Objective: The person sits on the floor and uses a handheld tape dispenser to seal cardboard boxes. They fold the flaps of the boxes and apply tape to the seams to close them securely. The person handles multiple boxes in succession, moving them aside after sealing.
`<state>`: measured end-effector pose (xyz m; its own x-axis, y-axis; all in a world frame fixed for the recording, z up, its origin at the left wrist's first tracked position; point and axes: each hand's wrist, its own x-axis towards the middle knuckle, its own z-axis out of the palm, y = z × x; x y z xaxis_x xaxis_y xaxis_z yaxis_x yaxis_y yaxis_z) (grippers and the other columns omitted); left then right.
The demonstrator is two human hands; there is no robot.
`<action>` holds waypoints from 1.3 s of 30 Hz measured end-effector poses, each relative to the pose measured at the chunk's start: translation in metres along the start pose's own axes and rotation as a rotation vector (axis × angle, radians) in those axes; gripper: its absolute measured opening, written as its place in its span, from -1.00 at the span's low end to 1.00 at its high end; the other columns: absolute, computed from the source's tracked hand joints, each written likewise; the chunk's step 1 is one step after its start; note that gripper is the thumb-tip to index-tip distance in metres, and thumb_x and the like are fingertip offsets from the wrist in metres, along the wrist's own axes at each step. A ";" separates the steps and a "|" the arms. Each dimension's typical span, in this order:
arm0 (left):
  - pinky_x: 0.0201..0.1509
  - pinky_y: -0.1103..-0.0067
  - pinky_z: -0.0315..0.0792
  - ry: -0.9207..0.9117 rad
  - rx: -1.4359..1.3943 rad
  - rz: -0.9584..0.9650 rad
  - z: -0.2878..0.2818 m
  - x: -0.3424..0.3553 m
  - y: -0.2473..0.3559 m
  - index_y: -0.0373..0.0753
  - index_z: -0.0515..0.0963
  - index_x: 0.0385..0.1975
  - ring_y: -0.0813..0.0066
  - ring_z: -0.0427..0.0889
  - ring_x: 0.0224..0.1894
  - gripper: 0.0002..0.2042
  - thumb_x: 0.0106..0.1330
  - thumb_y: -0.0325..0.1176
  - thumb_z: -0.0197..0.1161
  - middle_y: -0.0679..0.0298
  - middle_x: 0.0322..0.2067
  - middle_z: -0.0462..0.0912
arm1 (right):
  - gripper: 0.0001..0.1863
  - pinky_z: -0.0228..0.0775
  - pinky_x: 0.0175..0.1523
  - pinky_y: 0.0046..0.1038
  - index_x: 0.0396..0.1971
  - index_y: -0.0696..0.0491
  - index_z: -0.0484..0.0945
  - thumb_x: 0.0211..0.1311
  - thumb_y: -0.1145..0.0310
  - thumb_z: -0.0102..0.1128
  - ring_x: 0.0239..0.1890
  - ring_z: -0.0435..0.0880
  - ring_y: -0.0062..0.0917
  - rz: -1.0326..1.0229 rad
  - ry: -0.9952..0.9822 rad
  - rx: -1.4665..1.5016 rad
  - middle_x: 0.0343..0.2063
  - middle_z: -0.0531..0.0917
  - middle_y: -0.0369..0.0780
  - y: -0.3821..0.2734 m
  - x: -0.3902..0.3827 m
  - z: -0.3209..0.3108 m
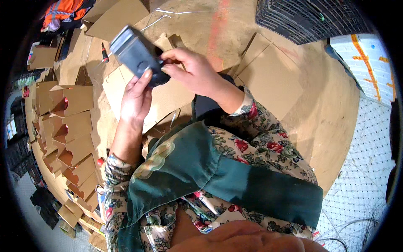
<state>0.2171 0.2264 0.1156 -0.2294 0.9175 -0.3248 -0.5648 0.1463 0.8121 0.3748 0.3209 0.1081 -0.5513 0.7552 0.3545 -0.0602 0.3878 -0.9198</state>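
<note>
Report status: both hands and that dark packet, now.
Left hand grips dark plastic packet from below. Right hand pinches its lower right edge. Packet held above flat cardboard sheets; row of folded cartons off left, nothing blocking.

The right hand [191,71] hides the dark packet's [136,54] lower end; its contents are blurred.

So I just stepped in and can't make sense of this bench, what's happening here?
A person holds a dark flat packet up over a brown worktable. The left hand grips it from below, and the right hand pinches its right edge. Flat cardboard sheets lie on the table ahead, and a row of folded cardboard boxes lines its left side.
</note>
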 end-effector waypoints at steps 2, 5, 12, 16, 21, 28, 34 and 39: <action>0.18 0.45 0.19 0.103 0.023 -0.031 -0.021 -0.005 -0.005 -0.28 0.38 -0.02 0.46 0.43 -0.01 -0.64 0.22 -0.30 0.18 0.26 -0.07 0.50 | -0.79 0.39 -0.13 -0.55 -0.24 0.13 0.52 0.09 0.43 0.12 -0.24 0.57 -0.53 -0.148 0.087 -0.216 -0.33 0.60 -0.23 0.030 -0.010 -0.041; 0.18 0.42 0.13 0.297 0.088 -0.079 -0.055 -0.013 -0.016 -0.25 0.36 0.01 0.46 0.38 0.04 -0.57 0.17 -0.25 0.24 0.32 -0.05 0.49 | -0.85 0.36 -0.20 -0.66 -0.29 0.12 0.54 0.16 0.41 0.10 -0.33 0.49 -0.75 0.422 0.294 -0.178 -0.40 0.59 -0.36 0.135 -0.054 -0.120; -0.26 0.65 0.31 0.591 0.141 -0.202 -0.094 -0.046 -0.050 -0.35 0.39 -0.09 0.54 0.50 -0.23 -0.66 0.22 -0.28 0.19 0.30 -0.23 0.54 | -0.69 0.40 -0.11 -0.30 -0.22 -0.04 0.57 -0.02 0.39 0.02 -0.20 0.58 -0.26 0.842 -0.236 -0.934 -0.30 0.61 -0.13 0.346 -0.222 -0.191; -0.28 0.55 0.28 0.657 0.253 -0.357 -0.138 -0.070 -0.074 -0.29 0.42 -0.10 0.47 0.52 -0.20 -0.64 0.23 -0.17 0.16 0.29 -0.21 0.57 | -0.71 0.40 -0.11 -0.28 -0.24 -0.02 0.57 -0.01 0.42 -0.01 -0.21 0.57 -0.25 0.650 -0.272 -0.873 -0.31 0.61 -0.12 0.384 -0.232 -0.160; -0.47 0.62 0.28 0.696 0.228 -0.423 -0.112 -0.072 -0.075 -0.28 0.45 -0.17 0.49 0.56 -0.31 -0.71 0.24 -0.21 0.14 0.26 -0.29 0.60 | -0.76 0.39 -0.12 -0.30 -0.26 0.01 0.55 0.05 0.37 0.01 -0.22 0.56 -0.25 0.656 -0.514 -0.999 -0.29 0.59 -0.09 0.385 -0.201 -0.140; -0.58 0.71 0.22 0.694 0.221 -0.475 -0.099 -0.061 -0.074 -0.26 0.48 -0.22 0.58 0.54 -0.45 -0.78 0.23 -0.27 0.15 0.32 -0.41 0.60 | -0.67 0.38 -0.29 -0.22 -0.28 0.09 0.54 0.03 0.18 0.10 -0.42 0.56 -0.19 0.147 -0.376 -1.327 -0.52 0.58 -0.14 0.442 -0.224 -0.165; -0.39 0.68 0.24 0.621 0.178 -0.379 -0.155 -0.096 -0.091 -0.27 0.48 -0.20 0.61 0.51 -0.34 -0.72 0.17 -0.25 0.22 0.36 -0.36 0.59 | -0.82 0.37 -0.30 -0.38 -0.40 0.09 0.55 0.01 0.34 0.07 -0.42 0.56 -0.35 0.566 -0.855 -1.111 -0.48 0.60 -0.13 0.351 -0.153 -0.216; -0.22 0.65 0.37 0.602 -0.001 -0.276 -0.142 -0.105 -0.081 -0.31 0.51 -0.21 0.61 0.53 -0.30 -0.77 0.18 -0.36 0.24 0.33 -0.34 0.60 | -0.91 0.36 -0.30 -0.49 -0.48 0.10 0.55 -0.02 0.46 0.10 -0.44 0.54 -0.48 0.677 -0.586 -0.913 -0.46 0.60 -0.14 0.188 -0.008 -0.253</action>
<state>0.1744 0.0657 0.0147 -0.4790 0.4793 -0.7354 -0.6672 0.3456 0.6598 0.5782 0.5211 -0.0251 -0.5447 0.6890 -0.4781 0.8374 0.4151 -0.3556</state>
